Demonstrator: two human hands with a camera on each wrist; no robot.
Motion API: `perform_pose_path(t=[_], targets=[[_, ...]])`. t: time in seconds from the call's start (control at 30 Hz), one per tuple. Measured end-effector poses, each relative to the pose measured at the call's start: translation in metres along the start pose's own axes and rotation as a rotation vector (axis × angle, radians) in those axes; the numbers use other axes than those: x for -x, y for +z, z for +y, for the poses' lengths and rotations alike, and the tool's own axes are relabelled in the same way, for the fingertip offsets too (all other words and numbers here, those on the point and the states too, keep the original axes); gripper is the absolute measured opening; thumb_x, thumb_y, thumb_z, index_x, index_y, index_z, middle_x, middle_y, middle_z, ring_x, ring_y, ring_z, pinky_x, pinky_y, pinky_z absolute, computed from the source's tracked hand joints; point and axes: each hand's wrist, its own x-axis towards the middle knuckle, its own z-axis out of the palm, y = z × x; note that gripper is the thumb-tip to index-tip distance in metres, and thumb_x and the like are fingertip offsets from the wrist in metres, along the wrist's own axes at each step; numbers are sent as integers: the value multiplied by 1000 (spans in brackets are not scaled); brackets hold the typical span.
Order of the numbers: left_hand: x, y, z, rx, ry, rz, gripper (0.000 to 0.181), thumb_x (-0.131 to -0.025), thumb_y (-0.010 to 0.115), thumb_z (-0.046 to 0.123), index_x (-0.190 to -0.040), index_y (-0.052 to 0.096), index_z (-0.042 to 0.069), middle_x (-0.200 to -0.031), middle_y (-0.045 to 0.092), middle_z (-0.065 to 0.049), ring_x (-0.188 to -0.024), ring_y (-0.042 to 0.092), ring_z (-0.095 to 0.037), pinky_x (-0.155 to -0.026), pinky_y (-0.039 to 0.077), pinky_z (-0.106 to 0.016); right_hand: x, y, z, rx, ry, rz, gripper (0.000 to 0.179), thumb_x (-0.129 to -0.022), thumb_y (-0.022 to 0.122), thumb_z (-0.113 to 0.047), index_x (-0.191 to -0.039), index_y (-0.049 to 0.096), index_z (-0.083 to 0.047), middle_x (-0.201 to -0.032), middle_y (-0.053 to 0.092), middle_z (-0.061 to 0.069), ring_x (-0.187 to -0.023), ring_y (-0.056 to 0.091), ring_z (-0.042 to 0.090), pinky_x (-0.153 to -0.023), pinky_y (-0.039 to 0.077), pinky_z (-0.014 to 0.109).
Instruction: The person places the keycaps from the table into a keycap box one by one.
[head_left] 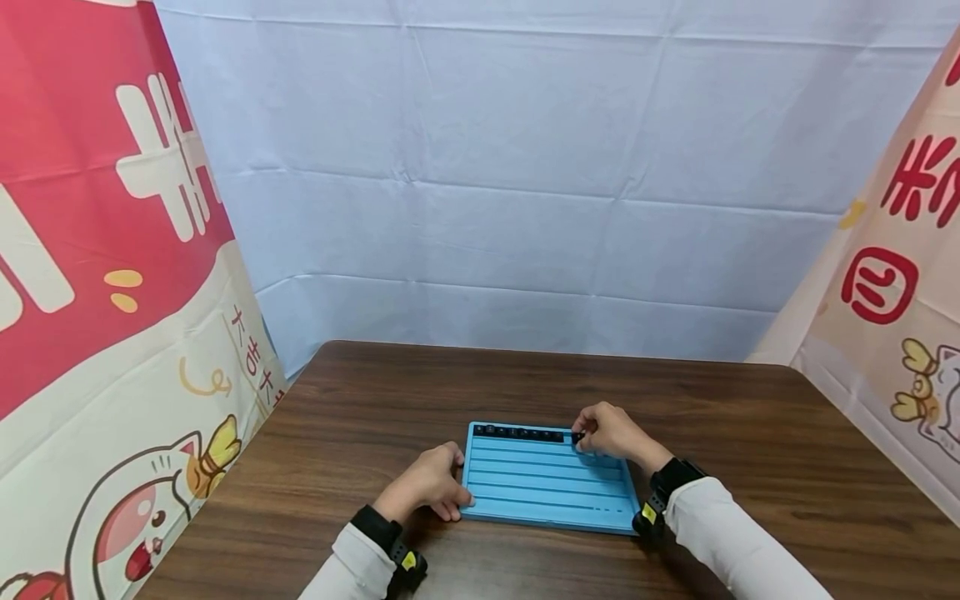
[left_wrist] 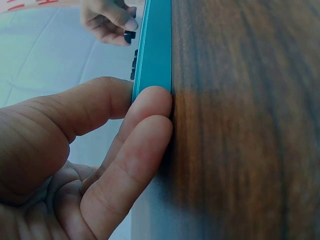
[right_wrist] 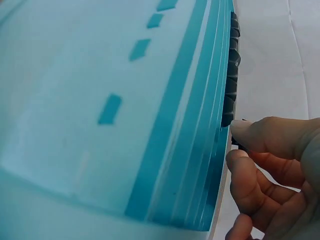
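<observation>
A light-blue slotted tray [head_left: 551, 492] lies flat on the table, with a row of black keycaps [head_left: 517, 432] along its far edge. At the tray's left side, my left hand [head_left: 435, 483] grips the edge; the left wrist view shows its fingertips [left_wrist: 147, 137] against the side wall. My right hand [head_left: 611, 432] pinches a small black keycap [head_left: 577, 437] between thumb and fingers, just right of the row's end. In the right wrist view the fingers and thumb [right_wrist: 242, 132] mostly hide this keycap, close beside the last one in the row.
The dark wood table [head_left: 360, 400] extends around the tray on all sides. A pale blue cloth [head_left: 480, 183] hangs behind it, with printed cloths on the left [head_left: 172, 333] and right [head_left: 885, 367]. Both wrists wear black straps.
</observation>
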Motion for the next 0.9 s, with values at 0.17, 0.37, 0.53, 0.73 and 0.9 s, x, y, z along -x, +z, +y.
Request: perform_pose_path(t=[0.17, 0.37, 0.53, 0.73, 0.9], targets=[[0, -1, 0, 1, 3, 0, 47, -73, 74, -6, -109, 46, -1, -62, 61, -18, -45, 60, -21, -43, 53, -32, -3, 0, 0, 15, 1, -12, 14, -78, 69, 6, -90, 64, 0, -66, 52, 5, -57, 50, 16, -51, 44, 29], [-1, 0, 0, -4, 10, 1, 45, -73, 74, -7, -108, 46, -1, -62, 60, -17, -45, 60, -21, -43, 53, -32, -8, 2, 1, 69, -12, 1, 14, -77, 70, 6, -89, 65, -1, -69, 53, 4, -58, 50, 16, -53, 44, 29], [-1, 0, 1, -9, 4, 1, 46, -73, 74, -6, -109, 46, -1, -61, 60, -17, -45, 60, -21, -43, 53, -32, -11, 3, 0, 87, -19, 15, 14, -77, 68, 7, -88, 65, 0, -70, 53, 4, -57, 51, 16, -52, 45, 30], [0, 1, 1, -3, 10, -3, 46, -73, 73, -7, -110, 46, -1, -62, 59, -17, -46, 60, -22, -43, 53, -33, -13, 6, -1, 80, -24, 6, 14, -76, 69, 8, -87, 65, 0, -69, 53, 4, -55, 53, 16, -50, 47, 30], [0, 0, 2, 1, 11, -2, 46, -73, 73, -7, -110, 46, -1, -62, 59, -17, -46, 60, -22, -43, 54, -33, -15, 7, 0, 84, -21, 4, 14, -76, 70, 8, -85, 65, -1, -71, 53, 4, -56, 53, 17, -50, 47, 30]])
